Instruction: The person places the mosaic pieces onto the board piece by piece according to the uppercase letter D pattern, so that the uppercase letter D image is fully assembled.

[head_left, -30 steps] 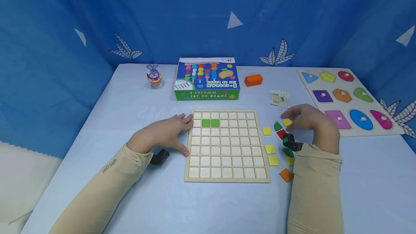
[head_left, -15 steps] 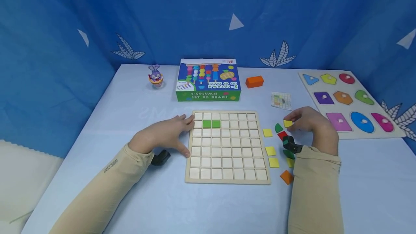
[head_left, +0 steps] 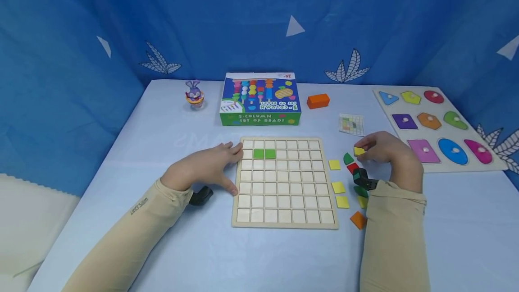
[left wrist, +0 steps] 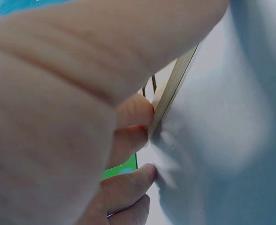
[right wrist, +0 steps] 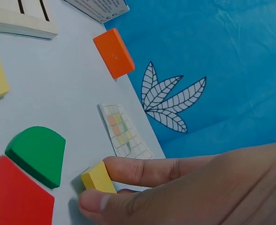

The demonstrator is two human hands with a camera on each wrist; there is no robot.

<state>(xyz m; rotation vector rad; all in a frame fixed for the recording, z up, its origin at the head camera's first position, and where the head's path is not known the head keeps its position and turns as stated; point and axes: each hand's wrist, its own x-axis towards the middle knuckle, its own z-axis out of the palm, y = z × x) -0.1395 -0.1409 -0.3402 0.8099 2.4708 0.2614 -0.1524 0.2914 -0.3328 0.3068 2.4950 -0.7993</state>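
A wooden grid board [head_left: 284, 220] lies flat in the middle of the table, with two green tiles [head_left: 264, 153] in its second row. My left hand [head_left: 215, 166] rests flat against the board's left edge [left wrist: 173, 89], fingers straight. My right hand [head_left: 383, 150] pinches a small yellow tile [head_left: 358, 151] [right wrist: 98, 178] between thumb and forefinger, just right of the board. Beside it lie a green quarter-round piece [right wrist: 37, 152] and a red tile [right wrist: 16, 197].
Loose yellow tiles [head_left: 338, 187], a green piece and an orange tile [head_left: 357, 219] lie right of the board. A bead-set box [head_left: 259, 100], an orange block [head_left: 318, 100], a pattern card [head_left: 350, 124], a rabbit toy [head_left: 193, 93] and a shape puzzle [head_left: 435, 123] sit farther back.
My right hand's fingers have closed on the yellow tile and lifted it slightly. The left hand has stayed at the board's edge.
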